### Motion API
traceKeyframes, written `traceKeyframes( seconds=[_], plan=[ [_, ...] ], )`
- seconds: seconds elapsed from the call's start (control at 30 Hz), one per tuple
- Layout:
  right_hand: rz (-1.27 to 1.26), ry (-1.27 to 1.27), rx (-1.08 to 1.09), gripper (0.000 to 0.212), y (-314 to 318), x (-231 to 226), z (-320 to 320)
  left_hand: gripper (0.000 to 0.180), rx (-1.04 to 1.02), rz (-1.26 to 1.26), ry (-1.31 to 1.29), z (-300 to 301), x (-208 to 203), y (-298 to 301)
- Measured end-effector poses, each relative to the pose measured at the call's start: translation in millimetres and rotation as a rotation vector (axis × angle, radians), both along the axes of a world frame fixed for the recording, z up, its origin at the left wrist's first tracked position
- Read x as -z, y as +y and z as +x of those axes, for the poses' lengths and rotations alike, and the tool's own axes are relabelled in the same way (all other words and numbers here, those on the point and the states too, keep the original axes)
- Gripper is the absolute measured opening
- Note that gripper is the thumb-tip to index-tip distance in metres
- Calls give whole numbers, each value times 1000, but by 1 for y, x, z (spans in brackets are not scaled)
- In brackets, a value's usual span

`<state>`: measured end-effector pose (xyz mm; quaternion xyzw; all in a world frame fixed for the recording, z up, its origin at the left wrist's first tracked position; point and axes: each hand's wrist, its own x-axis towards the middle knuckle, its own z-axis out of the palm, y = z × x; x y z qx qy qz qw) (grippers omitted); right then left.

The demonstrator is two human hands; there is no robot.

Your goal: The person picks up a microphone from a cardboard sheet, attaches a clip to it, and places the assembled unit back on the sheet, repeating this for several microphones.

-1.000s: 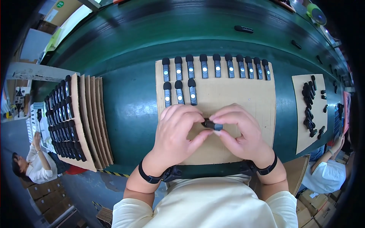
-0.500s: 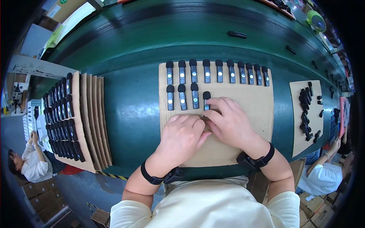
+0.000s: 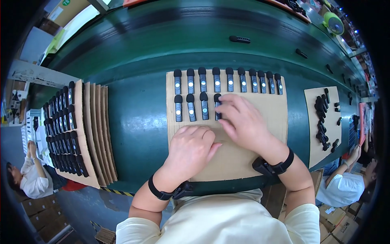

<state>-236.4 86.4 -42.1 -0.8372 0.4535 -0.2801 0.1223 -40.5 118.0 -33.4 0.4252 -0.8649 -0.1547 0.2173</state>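
A cardboard sheet (image 3: 252,150) lies before me, bearing one full row of small black clip-on microphones with foam tops, such as this microphone (image 3: 216,80), and a shorter second row below it. My right hand (image 3: 245,120) has its fingertips and thumb at the last microphone (image 3: 217,106) of that second row, which lies upright beside its neighbour (image 3: 204,106). Lower down on the cardboard rests my left hand (image 3: 191,150), fingers curled under and thumb stretched out to the right. Its fingertips are hidden, and whatever they hold cannot be seen.
Several cardboard sheets (image 3: 97,134) stand stacked on the left, the outermost loaded with microphones. Another cardboard piece (image 3: 325,146) on the right carries a loose heap of microphones (image 3: 321,118). Single microphones (image 3: 239,39) lie on the green far strip. People sit on both sides.
My right hand has moved slightly up and away from my left hand, and the last microphone sits closer in line with its row. Loose microphones on the far strip have shifted left.
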Motion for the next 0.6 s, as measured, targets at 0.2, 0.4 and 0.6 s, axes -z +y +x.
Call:
traceKeyframes(
  seconds=[0.2, 0.4, 0.6],
  plan=[
    [116, -1, 61, 31, -64, -29, -24, 23, -1, -6, 1, 3, 3, 1],
    [-1, 275, 226, 33, -164, -13, -48, 23, 2, -2, 18, 2, 4, 0],
    [66, 603, 303, 32, -209, -9, -50, 24, -16, -9, 69, 0, 4, -2]
  ],
)
